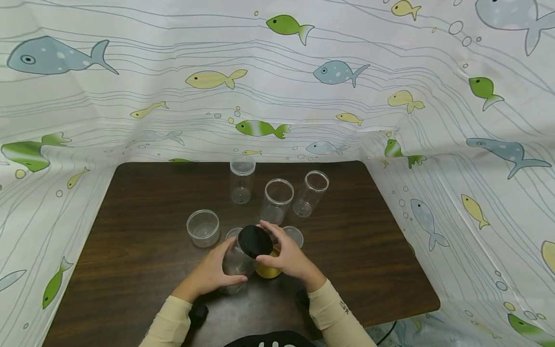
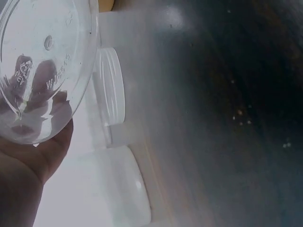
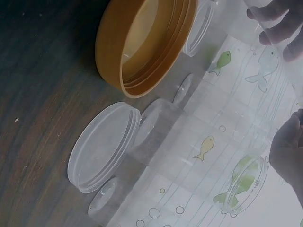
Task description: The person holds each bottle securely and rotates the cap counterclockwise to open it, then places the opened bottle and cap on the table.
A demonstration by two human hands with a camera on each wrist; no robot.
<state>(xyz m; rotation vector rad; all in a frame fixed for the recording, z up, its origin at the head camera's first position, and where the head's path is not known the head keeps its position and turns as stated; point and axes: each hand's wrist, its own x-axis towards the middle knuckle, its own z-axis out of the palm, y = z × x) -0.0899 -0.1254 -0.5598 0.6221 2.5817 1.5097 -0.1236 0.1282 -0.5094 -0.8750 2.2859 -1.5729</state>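
A clear plastic jar (image 1: 236, 262) with a black lid (image 1: 256, 242) on its top is held tilted over the table, its embossed base (image 2: 52, 28) showing in the left wrist view. My left hand (image 1: 210, 272) grips the jar's side, thumb toward me. Fingers and thumb of my right hand (image 1: 288, 255) hold the black lid by its edge. Below the right hand lies a gold lid (image 3: 111, 52), hollow side visible in the right wrist view. Whether the black lid is seated on the jar cannot be told.
A short clear tub (image 1: 204, 229) stands left of the hands. Three tall clear jars stand behind: one with a lid (image 1: 242, 180), a middle one (image 1: 276, 202) and a right one (image 1: 310, 195). Clear lids (image 3: 97, 146) (image 2: 111, 87) lie close by on the brown table (image 1: 143, 250).
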